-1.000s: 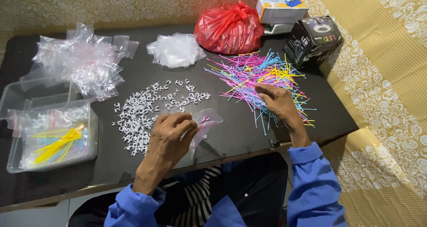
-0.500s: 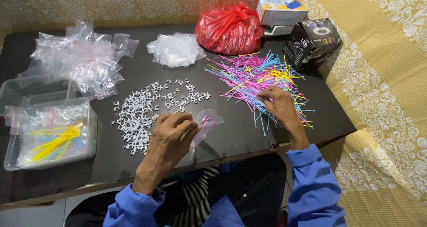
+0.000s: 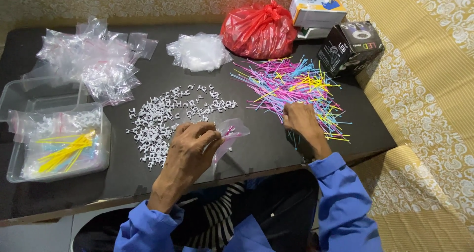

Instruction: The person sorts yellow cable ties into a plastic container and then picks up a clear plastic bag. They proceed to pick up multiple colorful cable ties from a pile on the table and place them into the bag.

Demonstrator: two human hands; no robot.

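My left hand (image 3: 190,150) grips a small clear plastic bag (image 3: 231,132) with a few pink ties inside, just right of a scatter of small white clips (image 3: 170,116) on the black table (image 3: 276,148). My right hand (image 3: 299,119) rests on the near edge of a pile of coloured cable ties (image 3: 296,89), fingers curled and pinching at the ties; whether it holds any is unclear.
A clear tray (image 3: 54,148) at the left holds filled bags with yellow ties. A heap of filled small bags (image 3: 91,59) and a bundle of clear bags (image 3: 197,52) lie at the back. A red bag (image 3: 259,29), white box (image 3: 316,11) and black box (image 3: 349,47) stand back right.
My right hand has shifted slightly toward me along the near edge of the tie pile. My left hand stays on the small bag.
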